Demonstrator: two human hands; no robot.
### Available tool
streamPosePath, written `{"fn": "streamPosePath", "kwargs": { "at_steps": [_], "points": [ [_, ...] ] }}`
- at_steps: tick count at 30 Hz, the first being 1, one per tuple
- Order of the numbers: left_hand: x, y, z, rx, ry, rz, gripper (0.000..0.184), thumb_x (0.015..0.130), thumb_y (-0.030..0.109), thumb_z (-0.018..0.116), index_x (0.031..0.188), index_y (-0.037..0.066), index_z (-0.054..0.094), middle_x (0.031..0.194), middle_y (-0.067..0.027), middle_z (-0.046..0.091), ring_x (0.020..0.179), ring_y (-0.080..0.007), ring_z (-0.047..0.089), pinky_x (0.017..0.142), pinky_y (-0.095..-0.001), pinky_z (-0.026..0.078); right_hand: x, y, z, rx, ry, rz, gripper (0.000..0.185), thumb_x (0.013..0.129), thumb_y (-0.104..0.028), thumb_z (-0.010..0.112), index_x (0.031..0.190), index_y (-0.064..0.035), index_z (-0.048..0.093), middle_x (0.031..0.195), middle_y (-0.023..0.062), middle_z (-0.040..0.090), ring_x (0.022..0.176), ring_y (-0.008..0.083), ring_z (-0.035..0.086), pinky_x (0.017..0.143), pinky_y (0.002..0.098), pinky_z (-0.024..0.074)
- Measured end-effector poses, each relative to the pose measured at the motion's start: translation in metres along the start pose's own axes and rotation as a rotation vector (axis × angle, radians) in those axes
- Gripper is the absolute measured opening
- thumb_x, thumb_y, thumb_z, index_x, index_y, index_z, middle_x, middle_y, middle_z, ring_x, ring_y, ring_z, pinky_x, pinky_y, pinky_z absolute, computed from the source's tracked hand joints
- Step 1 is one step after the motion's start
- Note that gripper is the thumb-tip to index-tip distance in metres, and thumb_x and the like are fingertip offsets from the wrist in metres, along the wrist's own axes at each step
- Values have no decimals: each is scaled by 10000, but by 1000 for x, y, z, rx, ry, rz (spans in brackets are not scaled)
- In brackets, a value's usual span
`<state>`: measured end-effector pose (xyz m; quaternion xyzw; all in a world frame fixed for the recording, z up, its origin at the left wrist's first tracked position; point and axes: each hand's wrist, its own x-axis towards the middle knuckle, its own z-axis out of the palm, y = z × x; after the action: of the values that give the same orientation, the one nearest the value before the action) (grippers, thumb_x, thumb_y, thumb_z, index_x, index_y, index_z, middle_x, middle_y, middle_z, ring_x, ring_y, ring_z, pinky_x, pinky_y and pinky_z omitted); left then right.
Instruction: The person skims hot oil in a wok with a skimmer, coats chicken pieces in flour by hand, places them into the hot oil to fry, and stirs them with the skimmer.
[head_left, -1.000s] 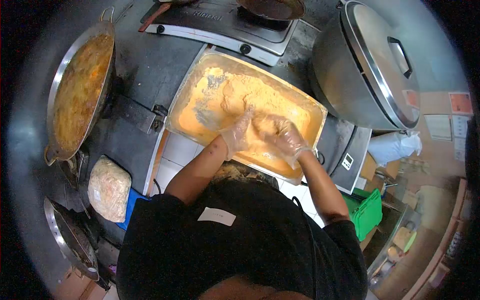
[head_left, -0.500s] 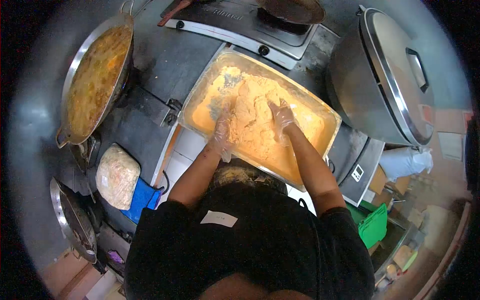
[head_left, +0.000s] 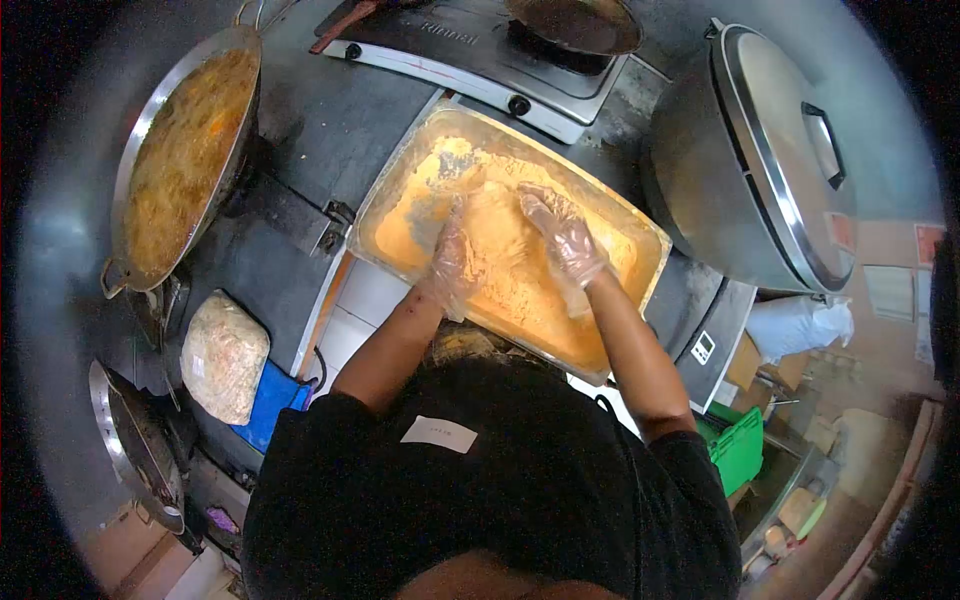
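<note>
A metal tray (head_left: 636, 232) in front of me holds an orange-tinted flour-like coating (head_left: 520, 290), with a blurred, powdery mound (head_left: 497, 215) near its middle. My left hand (head_left: 450, 258), in a clear plastic glove, is at the mound's left side with its fingers stretched toward the far rim. At the right side, my right hand (head_left: 562, 238), gloved the same way, has its fingers extended over the mound's edge. Powder sticks to both gloves. Neither hand visibly closes around a piece, and what lies inside the mound is hidden by the coating.
A wide wok (head_left: 190, 150) of bubbling oil stands at the left. Behind the tray is a gas stove (head_left: 450, 50) with a dark pan (head_left: 580, 25). A large lidded pot (head_left: 700, 150) stands right. A filled plastic bag (head_left: 226, 358) and another wok (head_left: 140, 445) are at lower left.
My right hand has come out of the coating and its back and fingers now show. The heap between my hands is lower and smeared by motion. My left hand stays at the left side.
</note>
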<state>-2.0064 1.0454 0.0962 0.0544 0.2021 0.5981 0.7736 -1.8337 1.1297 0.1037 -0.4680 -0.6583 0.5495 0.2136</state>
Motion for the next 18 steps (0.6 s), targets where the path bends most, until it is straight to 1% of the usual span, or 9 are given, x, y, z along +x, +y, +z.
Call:
{"fn": "streamPosePath", "kwargs": {
  "at_steps": [2, 4, 7, 8, 11, 12, 15, 16, 18],
  "points": [
    [9, -11, -3, 30, -8, 21, 660, 938, 589, 378, 1376, 95, 388, 1315, -98, 490, 1184, -233, 497, 999, -380, 438, -10, 3, 14, -92, 221, -194, 597, 885, -423, 584, 1350, -76, 443, 1350, 171, 472, 1238, 287, 451, 1057, 363, 329],
    [26, -29, 1, 88, 23, 44, 672, 931, 611, 374, 1355, 91, 408, 1286, -100, 504, 1158, -230, 512, 974, -366, 455, -3, 5, 50, 19, 477, -198, 399, 950, -245, 557, 1265, -2, 518, 1257, 105, 557, 1183, 229, 498, 1045, 341, 352],
    [41, -43, 17, 31, 166, -69, 679, 920, 633, 378, 1340, 101, 424, 1243, -99, 516, 1094, -227, 539, 921, -353, 481, 6, 30, 46, -173, 397, -493, 428, 944, -198, 555, 1324, -23, 468, 1308, 121, 513, 1231, 238, 460, 1068, 344, 325],
    [35, -45, 23, 89, 174, -29, 673, 915, 641, 383, 1338, 119, 434, 1211, -82, 530, 1051, -219, 546, 901, -354, 485, 4, 38, 37, 204, 306, -123, 493, 943, -207, 520, 1392, -47, 391, 1404, 149, 423, 1315, 266, 381, 1098, 360, 285],
    [43, -56, 44, 255, 365, -78, 637, 919, 631, 385, 1311, 136, 469, 1186, -57, 554, 1021, -208, 560, 911, -366, 482, -14, 44, 35, -629, 359, -315, 544, 928, -204, 525, 1426, -74, 346, 1464, 167, 345, 1360, 277, 326, 1094, 363, 298],
    [62, -64, 18, 219, 243, -73, 626, 920, 626, 384, 1286, 131, 494, 1185, -58, 573, 1041, -209, 572, 939, -390, 469, -14, 44, 31, -465, 363, -254, 553, 931, -245, 519, 1430, -88, 338, 1455, 174, 357, 1352, 286, 337, 1095, 368, 290],
    [60, -59, 17, -248, -77, -202, 625, 920, 625, 375, 1259, 118, 513, 1180, -71, 590, 1047, -218, 585, 951, -394, 467, -21, 32, 2, 31, 367, -76, 587, 941, -369, 501, 1441, -127, 314, 1428, 196, 393, 1330, 313, 372, 1100, 384, 266],
    [65, -64, 10, -269, 35, -149, 636, 920, 630, 360, 1244, 108, 525, 1171, -70, 602, 1059, -225, 585, 961, -393, 463, -42, 5, -15, -195, 381, 47, 569, 926, -318, 554, 1418, -124, 345, 1352, 197, 461, 1238, 303, 462, 1039, 377, 359],
    [61, -64, 17, -220, -29, -129, 607, 929, 600, 379, 1232, 97, 534, 1156, -75, 607, 1061, -221, 582, 927, -388, 487, -62, 6, -16, 20, 282, 164, 565, 911, -280, 589, 1400, -120, 355, 1264, 177, 504, 1147, 279, 515, 941, 382, 442]
  ]
}}
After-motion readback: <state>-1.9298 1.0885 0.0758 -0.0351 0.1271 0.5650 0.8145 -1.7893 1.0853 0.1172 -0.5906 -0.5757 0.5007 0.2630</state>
